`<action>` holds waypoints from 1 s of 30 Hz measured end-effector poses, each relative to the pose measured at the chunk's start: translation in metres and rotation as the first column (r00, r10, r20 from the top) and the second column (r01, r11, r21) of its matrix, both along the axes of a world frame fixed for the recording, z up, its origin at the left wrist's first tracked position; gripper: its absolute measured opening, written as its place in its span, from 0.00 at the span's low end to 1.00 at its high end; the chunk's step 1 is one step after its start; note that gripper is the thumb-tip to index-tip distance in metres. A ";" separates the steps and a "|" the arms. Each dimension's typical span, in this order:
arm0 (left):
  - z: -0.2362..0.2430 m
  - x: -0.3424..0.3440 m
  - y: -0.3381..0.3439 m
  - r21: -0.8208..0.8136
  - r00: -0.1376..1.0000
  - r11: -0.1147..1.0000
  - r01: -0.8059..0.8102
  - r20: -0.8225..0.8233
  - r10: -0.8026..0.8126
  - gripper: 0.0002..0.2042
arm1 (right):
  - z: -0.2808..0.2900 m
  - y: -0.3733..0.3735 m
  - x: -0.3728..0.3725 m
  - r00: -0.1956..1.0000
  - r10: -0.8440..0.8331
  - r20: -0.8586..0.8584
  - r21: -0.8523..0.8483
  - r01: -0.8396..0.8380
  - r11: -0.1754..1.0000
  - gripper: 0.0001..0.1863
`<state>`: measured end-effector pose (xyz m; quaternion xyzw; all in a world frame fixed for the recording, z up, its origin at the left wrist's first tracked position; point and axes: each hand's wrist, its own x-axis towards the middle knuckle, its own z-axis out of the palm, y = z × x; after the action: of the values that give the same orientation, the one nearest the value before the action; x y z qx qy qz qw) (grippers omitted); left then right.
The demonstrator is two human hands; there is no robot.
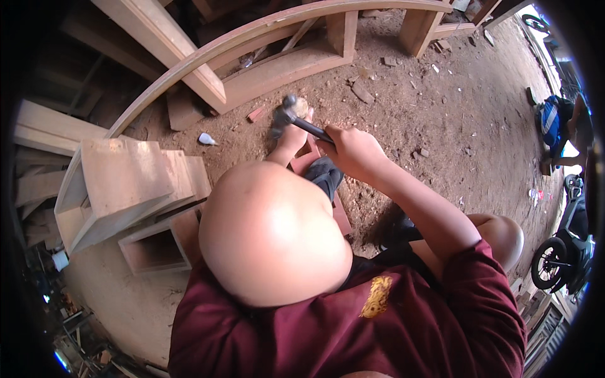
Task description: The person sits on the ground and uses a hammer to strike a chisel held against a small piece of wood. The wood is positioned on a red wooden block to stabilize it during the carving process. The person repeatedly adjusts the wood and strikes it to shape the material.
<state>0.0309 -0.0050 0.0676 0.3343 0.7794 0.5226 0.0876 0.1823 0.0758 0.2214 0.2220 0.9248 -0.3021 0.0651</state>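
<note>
Nearest, a bare, rounded shape, apparently the person's raised left knee [268,233], fills the lower middle, above a maroon shirt [315,337]. Just past it, a reddish wood strip [341,217] lies on the ground, running away from the person, partly covered by a dark item [324,173] too unclear to name.

Beyond, the right hand [356,150] reaches in from the right, fingers clamped around the dark handle of a hammer [307,126]. The hammer's head is over the left hand [292,134], at the far end of the strip. A tan, round-ended piece [301,107] shows there; blur and the hammer hide the left fingers, so whether they close on it cannot be told.

Hammering seems the step in hand. A next blow would call for a steady left hand, its fingers clear of the hammer's path.

Farther off, a small white bottle [206,138] lies on the dirt, left of the hands, before a large wooden frame [283,72]. At the far right stands a motorbike [551,263].
</note>
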 end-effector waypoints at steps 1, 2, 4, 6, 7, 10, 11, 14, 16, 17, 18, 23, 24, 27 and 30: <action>-0.007 0.000 -0.010 0.062 1.000 0.998 0.020 -0.016 -0.019 0.09 | 0.015 -0.006 -0.006 0.998 -0.013 -0.061 -0.050 0.010 0.999 0.20; -0.019 -0.008 -0.017 0.064 0.998 0.997 0.037 0.047 -0.040 0.08 | 0.032 -0.009 -0.012 0.992 -0.032 -0.121 -0.100 0.020 0.995 0.21; -0.022 0.001 -0.010 0.227 0.997 0.974 0.023 0.061 -0.038 0.07 | 0.089 0.001 -0.023 0.970 -0.073 -0.232 -0.151 0.039 0.988 0.25; -0.014 0.004 -0.008 0.210 0.996 0.977 0.040 0.064 -0.055 0.08 | 0.128 0.008 -0.023 0.803 -0.143 -0.578 -0.242 -0.001 0.970 0.27; -0.012 -0.001 -0.017 0.198 0.998 0.980 0.027 0.055 -0.039 0.08 | 0.150 0.001 -0.023 0.724 -0.207 -0.658 -0.377 -0.079 0.923 0.26; -0.020 0.001 -0.006 0.158 0.996 0.984 0.080 0.038 -0.087 0.09 | 0.090 -0.004 -0.014 0.564 -0.276 -0.778 -0.377 -0.068 0.924 0.26; -0.022 -0.002 -0.004 0.129 0.993 0.986 0.110 0.039 -0.115 0.09 | 0.033 -0.007 -0.015 0.545 -0.242 -0.803 -0.271 0.028 0.962 0.27; -0.029 -0.009 -0.016 0.128 0.961 0.985 0.116 -0.264 -0.079 0.10 | -0.024 0.000 0.007 0.946 -0.308 0.103 -0.604 0.305 0.736 0.27; -0.035 -0.002 -0.016 0.060 0.962 0.967 -0.246 -0.111 0.252 0.12 | -0.029 0.011 0.011 0.896 -0.415 0.159 -0.693 0.401 0.599 0.26; -0.036 -0.001 -0.023 0.057 0.986 0.984 -0.166 0.026 0.165 0.12 | -0.040 0.020 0.021 0.871 -0.437 0.226 -0.726 0.449 0.520 0.26; -0.029 -0.011 -0.025 0.082 0.985 0.992 -0.094 0.156 0.081 0.13 | -0.030 0.025 0.023 0.863 -0.473 0.176 -0.678 0.454 0.577 0.25; -0.013 0.002 -0.022 0.185 0.980 0.983 -0.014 0.197 -0.023 0.13 | -0.011 0.047 0.033 0.819 -0.560 0.120 -0.686 0.477 0.550 0.22; -0.014 0.001 -0.022 0.155 0.988 0.988 0.004 0.149 -0.027 0.13 | -0.007 0.047 0.034 0.807 -0.582 0.097 -0.696 0.473 0.541 0.22; -0.017 0.003 -0.021 0.171 0.987 0.984 -0.053 0.161 0.025 0.13 | 0.000 0.049 0.033 0.796 -0.602 0.060 -0.724 0.450 0.523 0.22; -0.020 0.004 -0.017 0.185 1.000 0.983 0.019 -0.025 -0.015 0.12 | 0.021 0.043 0.032 0.818 -0.574 -0.031 -0.712 0.385 0.587 0.21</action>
<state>0.0352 -0.0224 0.0472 0.3538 0.7254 0.5882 0.0515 0.2147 0.1184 0.2428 0.3844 0.6533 -0.6491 -0.0640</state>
